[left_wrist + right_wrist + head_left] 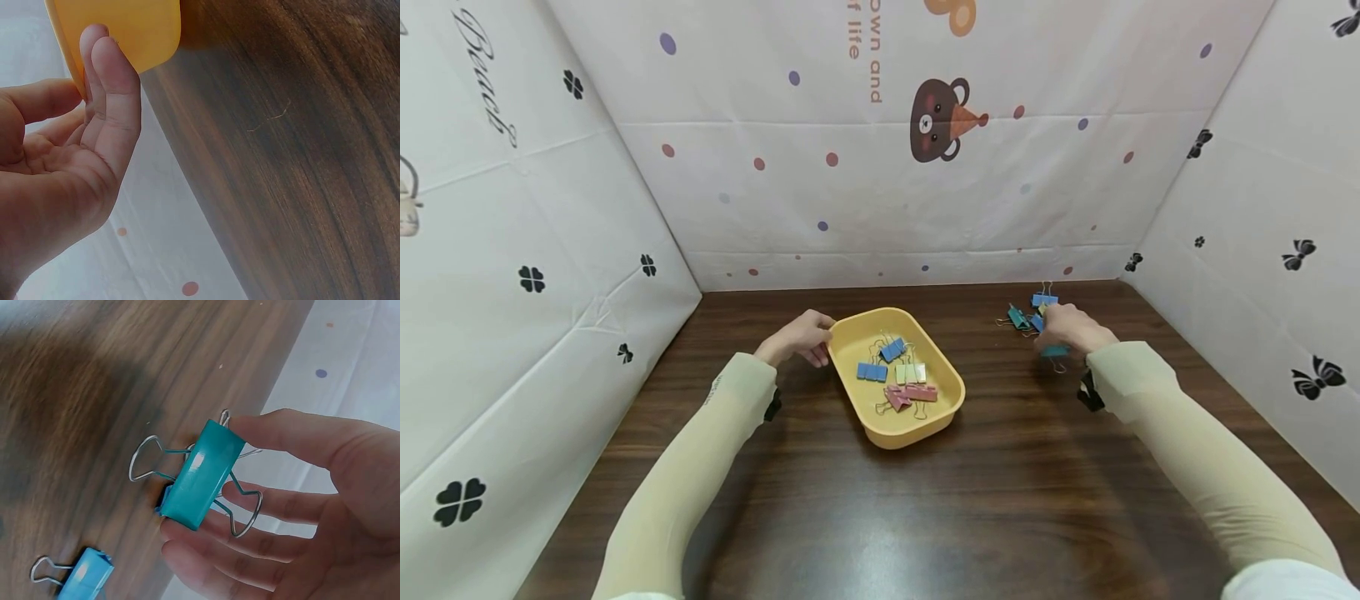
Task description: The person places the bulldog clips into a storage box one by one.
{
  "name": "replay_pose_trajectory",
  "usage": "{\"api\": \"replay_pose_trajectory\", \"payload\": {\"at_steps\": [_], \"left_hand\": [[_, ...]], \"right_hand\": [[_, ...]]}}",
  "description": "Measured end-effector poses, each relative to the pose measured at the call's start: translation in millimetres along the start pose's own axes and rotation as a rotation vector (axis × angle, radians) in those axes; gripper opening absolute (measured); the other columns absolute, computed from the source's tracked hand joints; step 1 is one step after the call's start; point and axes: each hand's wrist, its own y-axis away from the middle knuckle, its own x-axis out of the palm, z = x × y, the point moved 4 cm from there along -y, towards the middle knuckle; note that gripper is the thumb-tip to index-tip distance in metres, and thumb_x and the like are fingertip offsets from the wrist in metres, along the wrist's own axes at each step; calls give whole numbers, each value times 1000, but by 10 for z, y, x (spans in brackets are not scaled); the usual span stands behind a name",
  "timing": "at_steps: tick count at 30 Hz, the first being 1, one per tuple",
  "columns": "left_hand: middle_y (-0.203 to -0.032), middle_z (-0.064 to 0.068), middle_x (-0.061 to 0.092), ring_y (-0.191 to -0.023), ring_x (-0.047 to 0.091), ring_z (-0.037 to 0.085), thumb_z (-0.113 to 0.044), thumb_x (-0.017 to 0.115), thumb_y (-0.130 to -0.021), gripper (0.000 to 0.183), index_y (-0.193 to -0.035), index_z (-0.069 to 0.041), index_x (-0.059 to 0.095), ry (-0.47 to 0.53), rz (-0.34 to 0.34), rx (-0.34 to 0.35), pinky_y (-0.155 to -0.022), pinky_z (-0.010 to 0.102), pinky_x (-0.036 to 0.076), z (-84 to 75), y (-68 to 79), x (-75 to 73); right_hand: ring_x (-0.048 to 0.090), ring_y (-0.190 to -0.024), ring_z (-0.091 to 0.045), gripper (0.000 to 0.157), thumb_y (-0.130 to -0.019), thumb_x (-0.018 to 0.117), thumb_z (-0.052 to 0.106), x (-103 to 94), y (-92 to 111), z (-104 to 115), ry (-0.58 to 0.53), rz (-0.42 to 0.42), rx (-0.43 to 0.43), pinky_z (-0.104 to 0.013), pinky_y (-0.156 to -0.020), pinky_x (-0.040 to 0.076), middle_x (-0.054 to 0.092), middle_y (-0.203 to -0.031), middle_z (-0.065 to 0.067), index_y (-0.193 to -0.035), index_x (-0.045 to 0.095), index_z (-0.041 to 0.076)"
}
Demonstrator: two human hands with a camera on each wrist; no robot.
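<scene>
My left hand (pixel 801 337) pinches the left rim of a yellow tray (pixel 951 387); the left wrist view shows the thumb and fingers on either side of the tray's edge (pixel 150 44). Inside the tray lie blue binder clips (pixel 872 372), a pale yellow one (pixel 911 373) and pink ones (pixel 921 392). Over a small group of clips at the right, my right hand (pixel 1075 327) holds a teal binder clip (pixel 205 475) by its ends, between thumb and fingertips. Part of a blue clip (pixel 164 499) shows behind it; another blue clip (pixel 86 574) lies beside the hand.
On the dark wooden table (pixel 865 517), another teal clip (pixel 1018 317) and a blue clip (pixel 1045 299) lie near the right hand. A printed white sheet (pixel 880 200) rises behind the table and along both sides.
</scene>
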Motion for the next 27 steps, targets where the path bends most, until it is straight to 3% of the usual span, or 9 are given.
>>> {"api": "replay_pose_trajectory", "payload": {"at_steps": [10, 22, 25, 27], "left_hand": [[-74, 10, 63, -52, 62, 15, -4, 40, -97, 42, -138, 1, 47, 2, 3, -15, -56, 31, 58, 3, -7, 4], [-73, 9, 63, -52, 62, 15, -3, 41, -96, 43, -138, 1, 48, -8, -4, -8, -56, 31, 58, 7, -13, 2], [-75, 10, 64, -52, 62, 15, -4, 41, -97, 42, -138, 1, 48, -9, -6, -5, -56, 31, 59, 7, -12, 2], [-75, 10, 64, -52, 62, 15, -4, 41, -97, 43, -138, 1, 48, -10, -8, -6, -57, 33, 59, 2, -9, -1]], "right_hand": [[25, -48, -10, 22, -79, 60, 13, -56, -7, 179, 13, -68, -63, -26, -47, 28, 29, -52, 4, -68, 42, 11], [35, -49, -12, 19, -80, 63, 17, -109, 17, 480, 61, -103, -122, -25, -46, 30, 41, -57, 1, -68, 51, 9], [40, -51, -14, 14, -81, 62, 18, -116, 24, 546, 75, -112, -119, -26, -47, 33, 49, -62, -2, -78, 57, 5], [45, -55, -16, 20, -81, 62, 19, -115, 23, 595, 88, -113, -120, -27, -48, 35, 56, -69, -7, -89, 61, 1]]}}
